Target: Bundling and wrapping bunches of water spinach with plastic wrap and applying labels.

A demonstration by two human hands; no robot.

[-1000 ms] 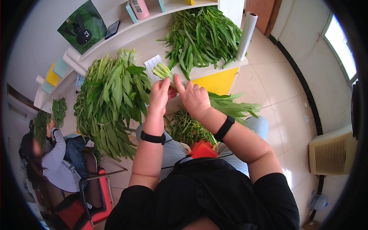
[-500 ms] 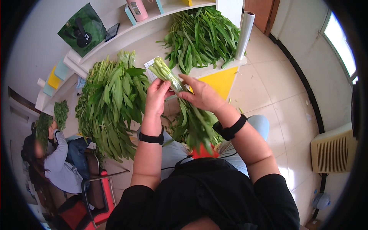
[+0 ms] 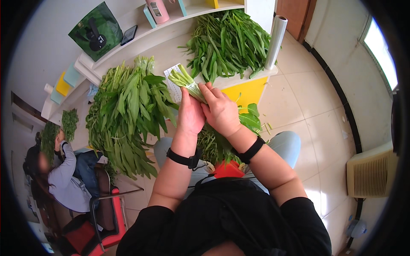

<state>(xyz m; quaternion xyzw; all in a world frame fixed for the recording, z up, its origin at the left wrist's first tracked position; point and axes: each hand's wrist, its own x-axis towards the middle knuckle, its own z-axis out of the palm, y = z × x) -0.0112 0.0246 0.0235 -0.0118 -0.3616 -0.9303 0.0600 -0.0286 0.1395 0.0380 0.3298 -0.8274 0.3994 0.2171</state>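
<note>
Both my hands hold a bunch of leafy greens (image 3: 181, 78), its pale cut stems pointing up and away, with shiny clear film round the stems. My left hand (image 3: 191, 114) supports the bunch from the left, palm partly showing, its fingers hidden behind the stems. Across the top of the stems, my right hand (image 3: 223, 112) is closed with its fingers pressed on the film. The leaves hang behind my right wrist, some poking out on its right. Left of my hands lies a heap of leafy bunches (image 3: 124, 111) with stems pointing away; some stem ends look film-wrapped.
Loose greens (image 3: 230, 42) are piled on the white table, beside an upright roll of clear film (image 3: 276, 42). A printed sheet (image 3: 171, 83) lies beyond my hands. More greens lie between my knees by a red object (image 3: 228, 170). A co-worker (image 3: 68, 179) sits left, holding small-leaved greens (image 3: 69, 123).
The bunch has turned, and its leaves have swung from in front of me to behind my right wrist. My right hand has closed over the film-covered stems; my left forearm has shifted right.
</note>
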